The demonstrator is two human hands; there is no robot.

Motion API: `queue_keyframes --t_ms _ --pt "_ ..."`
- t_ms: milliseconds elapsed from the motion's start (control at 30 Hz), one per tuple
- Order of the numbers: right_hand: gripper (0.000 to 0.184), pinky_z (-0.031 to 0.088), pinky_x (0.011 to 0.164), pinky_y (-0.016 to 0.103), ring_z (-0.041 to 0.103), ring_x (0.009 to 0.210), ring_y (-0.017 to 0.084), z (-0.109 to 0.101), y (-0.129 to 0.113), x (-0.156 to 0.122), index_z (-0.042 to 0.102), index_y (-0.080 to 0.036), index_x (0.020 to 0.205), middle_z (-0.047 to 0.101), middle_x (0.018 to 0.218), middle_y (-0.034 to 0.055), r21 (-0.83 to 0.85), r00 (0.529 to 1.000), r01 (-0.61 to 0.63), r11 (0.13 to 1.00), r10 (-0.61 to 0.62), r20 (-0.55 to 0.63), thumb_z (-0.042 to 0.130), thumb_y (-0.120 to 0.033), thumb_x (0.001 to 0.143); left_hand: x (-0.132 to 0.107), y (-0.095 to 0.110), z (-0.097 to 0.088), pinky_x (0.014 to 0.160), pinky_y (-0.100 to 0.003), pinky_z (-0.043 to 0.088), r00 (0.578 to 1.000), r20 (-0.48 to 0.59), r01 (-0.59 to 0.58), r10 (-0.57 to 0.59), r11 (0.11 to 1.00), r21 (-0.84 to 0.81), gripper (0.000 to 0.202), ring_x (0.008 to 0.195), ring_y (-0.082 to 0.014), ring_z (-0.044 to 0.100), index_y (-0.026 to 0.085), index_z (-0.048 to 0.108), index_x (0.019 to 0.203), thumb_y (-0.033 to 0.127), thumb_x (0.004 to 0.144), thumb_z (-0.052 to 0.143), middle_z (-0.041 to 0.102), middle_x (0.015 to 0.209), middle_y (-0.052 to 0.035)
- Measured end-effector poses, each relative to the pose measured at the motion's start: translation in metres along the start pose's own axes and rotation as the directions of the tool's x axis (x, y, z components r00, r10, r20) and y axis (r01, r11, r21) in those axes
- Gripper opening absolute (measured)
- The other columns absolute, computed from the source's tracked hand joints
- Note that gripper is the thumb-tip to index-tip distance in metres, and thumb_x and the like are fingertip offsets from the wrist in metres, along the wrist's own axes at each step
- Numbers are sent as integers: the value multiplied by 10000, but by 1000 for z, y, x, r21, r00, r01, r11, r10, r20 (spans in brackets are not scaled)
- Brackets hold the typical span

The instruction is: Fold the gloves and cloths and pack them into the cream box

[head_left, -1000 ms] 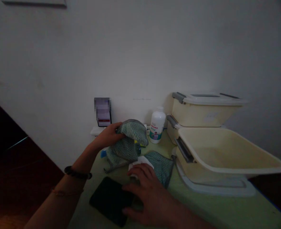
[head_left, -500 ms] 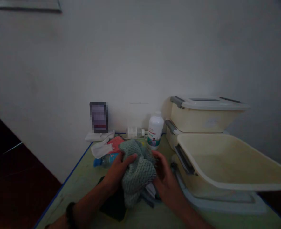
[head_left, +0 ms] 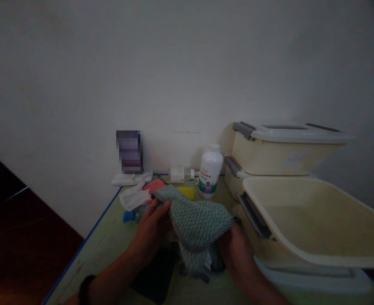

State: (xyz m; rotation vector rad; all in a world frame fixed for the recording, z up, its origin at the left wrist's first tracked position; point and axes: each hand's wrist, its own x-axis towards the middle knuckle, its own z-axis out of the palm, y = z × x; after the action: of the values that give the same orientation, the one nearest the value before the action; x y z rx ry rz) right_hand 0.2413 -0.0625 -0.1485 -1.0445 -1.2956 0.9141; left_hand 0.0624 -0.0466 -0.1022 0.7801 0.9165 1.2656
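A grey-green woven cleaning cloth (head_left: 196, 216) with a checked edge is spread between my two hands above the table. My left hand (head_left: 152, 228) grips its left side, thumb on top. On the right, my right hand (head_left: 236, 241) holds the other side, with its fingers partly hidden under the fabric. Below the cloth lie a dark flat pad (head_left: 157, 275) and some dark and white items I cannot make out. Just beyond my left hand are a plastic bottle with a blue cap (head_left: 129, 216), a white cloth (head_left: 134, 199) and a pink cloth (head_left: 154, 184).
An open cream bin (head_left: 301, 224) stands at the right, before stacked lidded boxes (head_left: 282, 154). A white bottle (head_left: 210, 171) stands near the wall, beside a yellow item (head_left: 186, 193) and a clear bottle (head_left: 179, 174) on its side. A blurred-out screen (head_left: 130, 151) is at the back left.
The cloth was bunched up between my hands and is now opened out wider. My right hand has moved to the right. The yellow item behind the cloth shows more.
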Motion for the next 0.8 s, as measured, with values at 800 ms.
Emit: queue_keyframes --t_ms 800 --pt "432 442 940 386 558 1085 217 10 -40 -21 397 -236 1252 574 1186 103 -149 939 -51 988 98 329 485 -417 870 -13 -8 -5 772 -382 476 953 297 -200 55 854 481 129 787 -250 610 203 704 730 319 694 661 692 770 -47"
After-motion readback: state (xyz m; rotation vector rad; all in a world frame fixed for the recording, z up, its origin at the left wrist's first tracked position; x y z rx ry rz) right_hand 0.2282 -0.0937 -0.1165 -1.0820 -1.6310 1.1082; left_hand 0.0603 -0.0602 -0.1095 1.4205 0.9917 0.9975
